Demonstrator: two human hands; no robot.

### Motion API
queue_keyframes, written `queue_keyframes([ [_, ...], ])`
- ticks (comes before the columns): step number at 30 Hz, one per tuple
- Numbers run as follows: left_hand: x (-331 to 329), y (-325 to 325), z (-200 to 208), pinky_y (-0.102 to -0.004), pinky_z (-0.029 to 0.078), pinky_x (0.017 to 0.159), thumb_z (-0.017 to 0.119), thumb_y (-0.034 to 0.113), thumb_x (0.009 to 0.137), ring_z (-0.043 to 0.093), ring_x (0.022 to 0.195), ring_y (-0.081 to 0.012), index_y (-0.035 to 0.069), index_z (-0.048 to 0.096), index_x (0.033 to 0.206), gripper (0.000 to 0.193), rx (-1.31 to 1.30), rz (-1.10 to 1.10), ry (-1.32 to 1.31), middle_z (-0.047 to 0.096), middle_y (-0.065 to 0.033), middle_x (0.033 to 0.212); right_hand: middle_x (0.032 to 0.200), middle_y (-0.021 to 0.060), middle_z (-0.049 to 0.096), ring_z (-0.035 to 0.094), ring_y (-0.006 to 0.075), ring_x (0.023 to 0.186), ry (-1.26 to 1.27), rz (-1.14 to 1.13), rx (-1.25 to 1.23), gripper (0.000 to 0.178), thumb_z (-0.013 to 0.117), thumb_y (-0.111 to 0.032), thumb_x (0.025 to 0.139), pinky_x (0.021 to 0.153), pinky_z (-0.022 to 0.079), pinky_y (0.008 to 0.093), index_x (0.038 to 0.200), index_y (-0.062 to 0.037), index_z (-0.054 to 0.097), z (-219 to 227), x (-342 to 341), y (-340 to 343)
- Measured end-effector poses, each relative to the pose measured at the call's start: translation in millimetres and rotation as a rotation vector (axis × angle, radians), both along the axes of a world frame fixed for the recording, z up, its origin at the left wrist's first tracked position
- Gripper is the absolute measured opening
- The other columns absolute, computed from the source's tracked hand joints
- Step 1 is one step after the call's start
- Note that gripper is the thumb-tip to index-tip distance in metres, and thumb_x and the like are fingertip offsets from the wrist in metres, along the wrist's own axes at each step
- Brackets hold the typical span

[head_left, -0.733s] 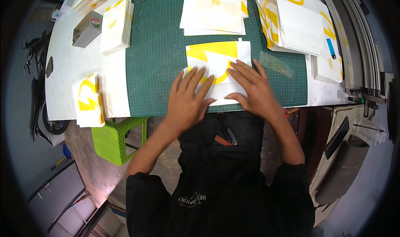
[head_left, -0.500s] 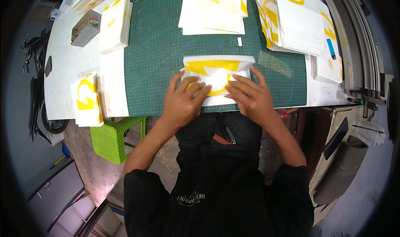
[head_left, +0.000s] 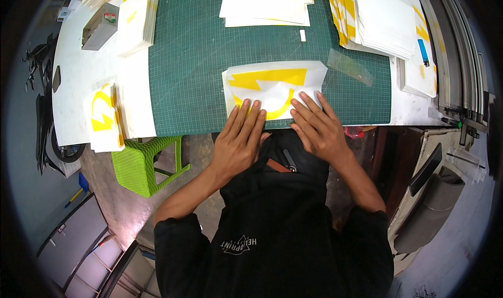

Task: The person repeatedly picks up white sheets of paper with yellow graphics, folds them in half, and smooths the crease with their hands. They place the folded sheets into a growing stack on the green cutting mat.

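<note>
A white sheet with yellow print [head_left: 272,83], folded over on itself, lies near the front edge of the green cutting mat [head_left: 188,62]. My left hand [head_left: 240,141] rests flat with fingers stretched over the sheet's lower left part. On its lower right part lies my right hand [head_left: 318,125], fingers spread and pressing down. Neither hand grips anything. The sheet's far edge stays uncovered and lies nearly flat. Beyond it, a small white strip [head_left: 302,35] and a clear plastic piece [head_left: 350,67] lie on the mat.
White sheets [head_left: 264,4] lie at the back of the mat. Stacked printed sheets [head_left: 385,23] and a blue lighter [head_left: 423,52] are at right. A grey box [head_left: 100,27], a paper stack [head_left: 137,23] and a folded yellow-white bundle [head_left: 105,117] stand at left. A green stool [head_left: 139,167] is below.
The sheet's raised, curled far edge has come down flatter. My hands have gone from curled fingers at its sides to flat, outstretched fingers on it. The view has shifted slightly.
</note>
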State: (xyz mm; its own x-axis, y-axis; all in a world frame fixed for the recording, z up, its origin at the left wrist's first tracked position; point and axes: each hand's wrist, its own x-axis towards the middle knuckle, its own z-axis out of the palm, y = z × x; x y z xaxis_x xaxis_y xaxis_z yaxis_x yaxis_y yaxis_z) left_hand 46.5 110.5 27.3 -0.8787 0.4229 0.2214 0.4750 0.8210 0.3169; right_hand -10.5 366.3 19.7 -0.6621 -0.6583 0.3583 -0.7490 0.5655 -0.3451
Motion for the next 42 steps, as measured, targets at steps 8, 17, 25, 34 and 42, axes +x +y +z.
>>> queue_keyframes([
  [8, 3.6, 0.6, -4.3, -0.0524, 0.038, 0.122, 0.076, 0.021, 0.094, 0.046, 0.149, -0.0412, -0.005, 0.056, 0.146, 0.061, -0.001, 0.003, -0.016, 0.051, -0.0248, 0.156, 0.147, 0.0136, 0.062, 0.051, 0.0325, 0.145, -0.020, 0.013, 0.016, 0.046, 0.081, -0.018, 0.090, 0.123, 0.037, 0.0592, 0.131, -0.0014, 0.067, -4.8, 0.3, 5.9],
  [17, 8.2, 0.0, -4.2, -0.0540, 0.035, 0.123, 0.072, 0.032, 0.097, 0.043, 0.151, -0.0405, -0.006, 0.053, 0.148, 0.067, -0.081, 0.019, -0.047, 0.048, -0.0233, 0.159, 0.149, 0.0120, 0.061, 0.051, 0.0303, 0.146, -0.009, -0.004, 0.075, 0.051, 0.081, -0.023, 0.090, 0.124, 0.032, 0.0622, 0.134, -0.0027, 0.066, -4.6, 3.4, 19.7],
  [25, 6.1, 37.9, 0.0, -0.0611, 0.032, 0.122, 0.076, 0.040, 0.093, 0.029, 0.153, -0.0540, -0.013, 0.040, 0.152, 0.087, 0.017, 0.073, -0.158, 0.031, -0.0361, 0.163, 0.149, 0.0112, 0.061, 0.051, 0.0299, 0.146, 0.001, -0.025, 0.079, 0.049, 0.080, -0.024, 0.091, 0.124, 0.031, 0.0635, 0.134, -0.0043, 0.067, -6.1, 7.7, 22.8],
  [34, 3.2, 53.2, -13.0, -0.0679, 0.017, 0.125, 0.067, 0.056, 0.095, 0.023, 0.158, -0.0465, -0.004, 0.042, 0.157, 0.090, -0.122, 0.026, -0.091, 0.031, -0.0259, 0.168, 0.149, 0.0079, 0.062, 0.052, 0.0293, 0.146, -0.003, -0.040, 0.084, 0.047, 0.080, -0.024, 0.092, 0.124, 0.029, 0.0649, 0.134, -0.0064, 0.068, -11.3, 8.8, 23.8],
  [42, 3.4, 52.6, -18.2, -0.0687, 0.015, 0.125, 0.067, 0.059, 0.093, 0.021, 0.159, -0.0438, -0.002, 0.045, 0.156, 0.090, -0.130, 0.027, -0.065, 0.032, -0.0237, 0.168, 0.148, 0.0072, 0.062, 0.052, 0.0286, 0.146, -0.015, -0.047, 0.085, 0.047, 0.080, -0.025, 0.092, 0.125, 0.028, 0.0644, 0.134, -0.0075, 0.068, -8.3, 9.6, 23.5],
])
